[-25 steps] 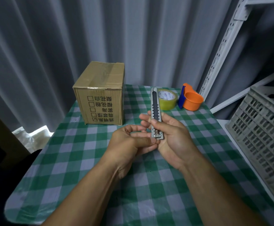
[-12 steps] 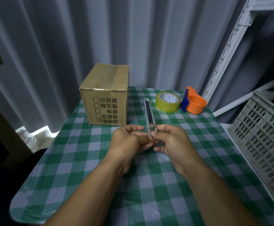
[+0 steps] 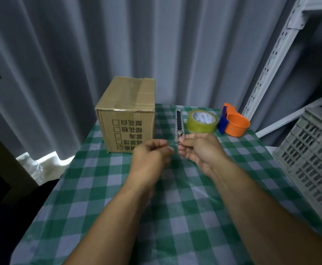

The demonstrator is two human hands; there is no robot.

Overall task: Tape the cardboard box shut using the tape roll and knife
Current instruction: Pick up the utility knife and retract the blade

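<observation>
A closed cardboard box (image 3: 126, 113) with printed characters on its front stands at the table's far left; a strip of clear tape runs along its top. My right hand (image 3: 200, 152) grips the near end of a metal utility knife (image 3: 179, 124), which points away from me. My left hand (image 3: 149, 157) is curled into a loose fist just left of the knife's end, a small gap apart, and looks blurred. A roll of yellowish clear tape (image 3: 202, 121) lies flat behind my right hand.
An orange and blue tape dispenser (image 3: 234, 123) sits right of the roll. A grey plastic crate (image 3: 313, 161) stands off the table's right edge, under a white slotted shelf post (image 3: 271, 60). Grey curtains hang behind the green checked tablecloth (image 3: 156, 217).
My left hand has let go of the knife's end and drawn slightly left. My right hand, still holding the knife, shifted right and farther away.
</observation>
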